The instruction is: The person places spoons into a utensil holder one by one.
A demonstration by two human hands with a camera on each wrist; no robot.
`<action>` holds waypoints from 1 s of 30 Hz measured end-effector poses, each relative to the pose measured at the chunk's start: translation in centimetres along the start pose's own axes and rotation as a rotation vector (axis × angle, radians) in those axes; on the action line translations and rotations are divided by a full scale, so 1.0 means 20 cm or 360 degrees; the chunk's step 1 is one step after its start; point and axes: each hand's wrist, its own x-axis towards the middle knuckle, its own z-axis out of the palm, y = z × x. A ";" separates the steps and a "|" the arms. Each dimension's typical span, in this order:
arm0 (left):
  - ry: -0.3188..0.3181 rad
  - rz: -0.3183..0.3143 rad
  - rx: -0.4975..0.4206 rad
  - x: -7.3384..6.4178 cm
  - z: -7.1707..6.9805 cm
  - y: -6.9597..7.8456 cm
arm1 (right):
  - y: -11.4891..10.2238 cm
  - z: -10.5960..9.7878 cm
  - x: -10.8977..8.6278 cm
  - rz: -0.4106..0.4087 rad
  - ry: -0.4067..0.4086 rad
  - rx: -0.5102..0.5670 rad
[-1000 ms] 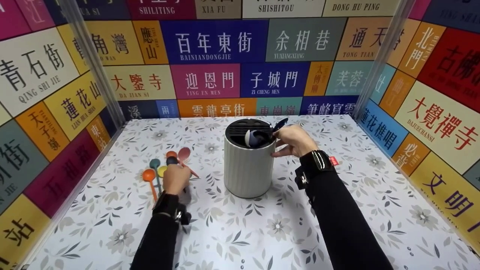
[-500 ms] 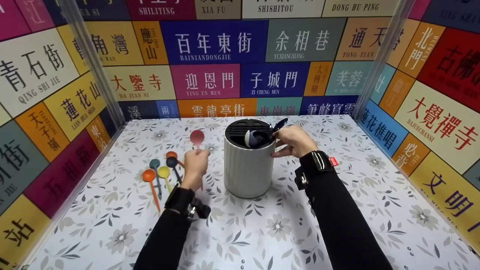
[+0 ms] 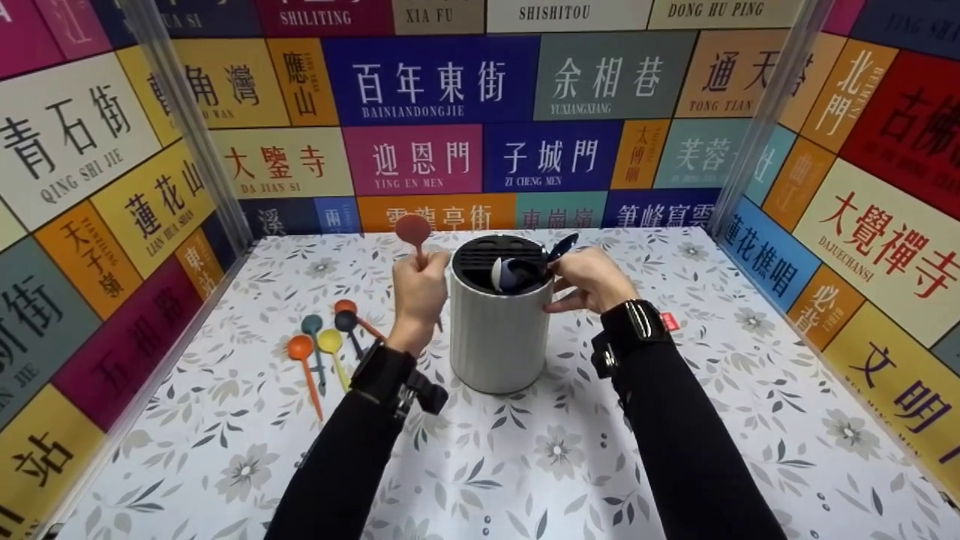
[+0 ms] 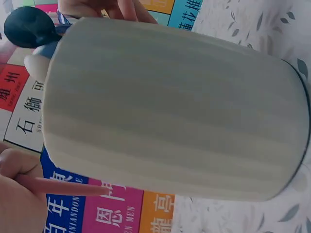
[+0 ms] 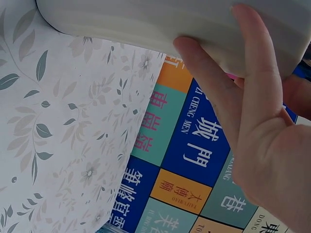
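My left hand (image 3: 420,296) grips a pink round-bowled spoon (image 3: 413,229) by its handle, bowl up, just left of the pale ribbed utensil holder (image 3: 499,337). In the left wrist view the tapered pink handle (image 4: 68,186) sticks out of the fist beside the holder. My right hand (image 3: 596,277) holds the holder at its right rim. Two of its fingers (image 5: 257,43) press on the outer wall in the right wrist view; the thumb is partly hidden. By those fingertips a dark blue spoon (image 3: 562,246) leans out. A white-and-navy utensil head (image 3: 510,275) rests over the slotted black top.
Left on the floral tabletop (image 3: 247,472) lie an orange spoon (image 3: 300,347), a teal spoon (image 3: 312,324), a yellow spoon (image 3: 329,341), a navy spoon (image 3: 346,321) and a red-orange spoon (image 3: 346,307). Sign-covered panels (image 3: 435,79) enclose the back and sides.
My left hand has picked the pink spoon up from the group and carried it right and upward to the holder's left side. The right hand stays in place.
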 end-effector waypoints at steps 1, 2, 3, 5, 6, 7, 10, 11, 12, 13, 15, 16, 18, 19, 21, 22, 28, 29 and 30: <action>-0.0004 0.0027 -0.0021 0.00 0.01 0.02 | 0.00 0.00 0.00 0.0000 -0.0002 0.0003; -0.0006 0.0047 -0.0038 0.01 0.03 0.03 | 0.00 0.00 0.00 -0.0001 -0.0001 0.0003; -0.0008 0.0068 -0.0056 0.02 0.04 0.05 | 0.00 0.00 0.00 -0.0001 -0.0004 0.0000; -0.0014 0.0106 -0.0081 0.03 0.08 0.09 | 0.00 0.00 0.00 -0.0001 -0.0010 -0.0010; -0.0018 0.0124 -0.0099 0.03 0.09 0.11 | 0.00 0.00 0.00 -0.0001 -0.0010 -0.0012; -0.0017 0.0146 -0.0105 0.04 0.11 0.13 | -0.01 0.00 0.00 -0.0004 -0.0009 -0.0016; -0.0032 0.0204 -0.0127 0.06 0.16 0.17 | 0.00 0.00 0.00 -0.0017 -0.0004 -0.0026; -0.0038 0.0221 -0.0132 0.06 0.18 0.18 | 0.00 0.00 0.00 -0.0020 0.0004 -0.0025; -0.0044 0.0242 -0.0138 0.07 0.19 0.19 | 0.00 0.01 0.00 -0.0021 0.0011 -0.0030; -0.0050 0.0256 -0.0146 0.08 0.21 0.19 | -0.01 0.01 0.00 -0.0023 0.0017 -0.0032; -0.0065 0.0268 -0.0174 0.09 0.23 0.19 | -0.01 0.02 0.00 -0.0021 0.0023 -0.0035; -0.0068 0.0269 -0.0186 0.10 0.25 0.18 | 0.00 0.02 0.00 -0.0017 0.0023 -0.0038; -0.0058 0.0257 -0.0218 0.11 0.26 0.17 | 0.00 0.03 0.00 -0.0009 0.0021 -0.0045; -0.0050 0.0244 -0.0236 0.11 0.26 0.16 | 0.00 0.03 0.00 -0.0008 0.0022 -0.0044; -0.0023 0.0226 -0.0259 0.12 0.27 0.16 | 0.00 0.03 0.00 -0.0007 0.0017 -0.0043; -0.0007 0.0224 -0.0262 0.13 0.27 0.16 | 0.00 0.03 0.00 -0.0008 0.0015 -0.0046; 0.0014 0.0333 -0.0238 0.16 0.31 0.17 | 0.00 0.01 -0.01 -0.0021 0.0005 -0.0039; 0.0000 0.0350 -0.0229 0.16 0.32 0.15 | 0.00 0.01 -0.01 -0.0021 0.0009 -0.0033; -0.0014 0.0359 -0.0214 0.16 0.32 0.14 | 0.00 0.00 -0.01 -0.0022 0.0012 -0.0028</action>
